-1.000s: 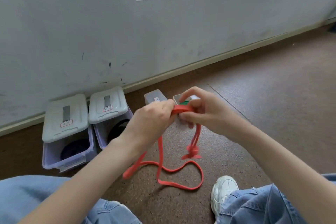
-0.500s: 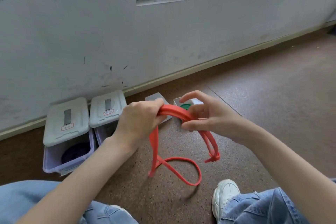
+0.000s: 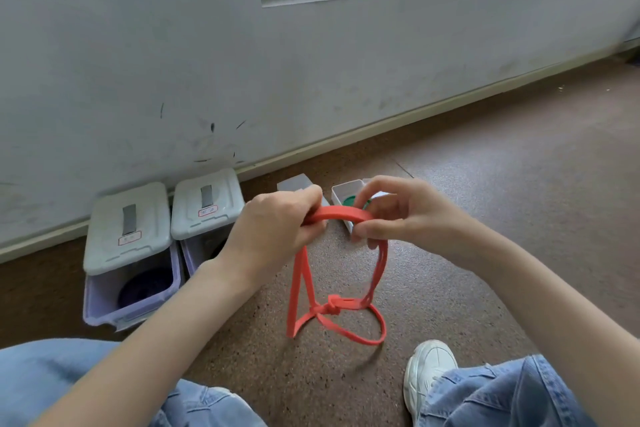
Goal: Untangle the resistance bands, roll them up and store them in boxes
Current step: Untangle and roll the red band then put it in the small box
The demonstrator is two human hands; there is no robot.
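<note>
A red resistance band [image 3: 337, 213] arches between my two hands above the brown floor. My left hand [image 3: 273, 229] grips its left end in a fist. My right hand [image 3: 405, 215] pinches the right side between thumb and fingers. Both strands hang down and meet in a knot [image 3: 331, 308] near the floor, with a loop lying to the knot's right. An open white box [image 3: 341, 192] holding a green roll [image 3: 350, 200] stands just behind my right hand, partly hidden by it.
Two lidded translucent boxes [image 3: 130, 236] [image 3: 206, 204] stand against the wall at left, dark rolls showing inside. A loose lid [image 3: 294, 182] lies behind my left hand. My jeans-clad knees and white shoe [image 3: 427, 367] frame the near floor. Bare floor stretches right.
The knot has swung from the right strand down to the middle near the floor. Both hands stay on the band's top, now slightly farther apart.
</note>
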